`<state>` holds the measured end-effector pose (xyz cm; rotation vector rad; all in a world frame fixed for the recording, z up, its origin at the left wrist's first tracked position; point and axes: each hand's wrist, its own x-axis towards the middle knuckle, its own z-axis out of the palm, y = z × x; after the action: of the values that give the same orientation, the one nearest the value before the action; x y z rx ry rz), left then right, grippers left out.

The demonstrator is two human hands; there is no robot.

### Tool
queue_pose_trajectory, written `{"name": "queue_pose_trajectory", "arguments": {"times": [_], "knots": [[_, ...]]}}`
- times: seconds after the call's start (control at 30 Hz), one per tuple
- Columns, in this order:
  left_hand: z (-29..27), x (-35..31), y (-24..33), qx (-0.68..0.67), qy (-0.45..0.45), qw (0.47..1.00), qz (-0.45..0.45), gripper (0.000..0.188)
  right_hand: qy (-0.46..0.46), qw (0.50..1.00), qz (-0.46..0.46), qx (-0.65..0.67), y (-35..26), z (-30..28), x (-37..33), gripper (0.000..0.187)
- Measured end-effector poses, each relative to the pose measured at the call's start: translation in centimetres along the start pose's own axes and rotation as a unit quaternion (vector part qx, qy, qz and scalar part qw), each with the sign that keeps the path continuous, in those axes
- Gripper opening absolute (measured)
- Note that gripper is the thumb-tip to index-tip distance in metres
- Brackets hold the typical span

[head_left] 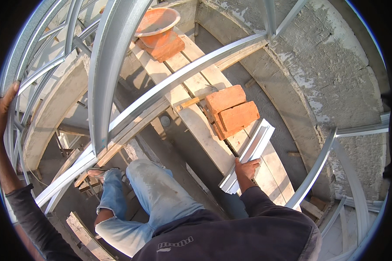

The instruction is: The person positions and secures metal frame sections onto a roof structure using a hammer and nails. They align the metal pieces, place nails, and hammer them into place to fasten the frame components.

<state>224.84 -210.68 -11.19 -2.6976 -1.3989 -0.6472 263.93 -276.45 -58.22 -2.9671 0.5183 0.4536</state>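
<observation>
The right hand, at lower centre-right, was closed around the near end of a short metal channel whose long axis ran up-right toward the bricks, while the left hand gripped framing at far left.
</observation>
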Motion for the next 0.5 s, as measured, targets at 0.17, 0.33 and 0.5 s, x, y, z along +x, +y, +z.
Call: {"name": "queue_pose_trajectory", "arguments": {"times": [0.17, 0.33, 0.5], "knots": [[-0.7, 0.5, -0.8, 0.011, 0.002, 1.0, 0.019, 0.069, 0.008, 1.0, 0.0, 0.0, 0.2, 0.1, 0.1, 0.124], [-1.4, 1.3, -1.1, 0.021, 0.003, 0.999, 0.034, 0.069, -0.015, 1.0, 0.005, -0.002, 0.4, -0.1, 0.6, 0.124], [-2.3, 1.2, -0.8, 0.048, 0.018, 0.997, 0.052, 0.069, -0.01, 1.0, 0.01, 0.005, 0.3, -0.2, 0.5, 0.124]]}}
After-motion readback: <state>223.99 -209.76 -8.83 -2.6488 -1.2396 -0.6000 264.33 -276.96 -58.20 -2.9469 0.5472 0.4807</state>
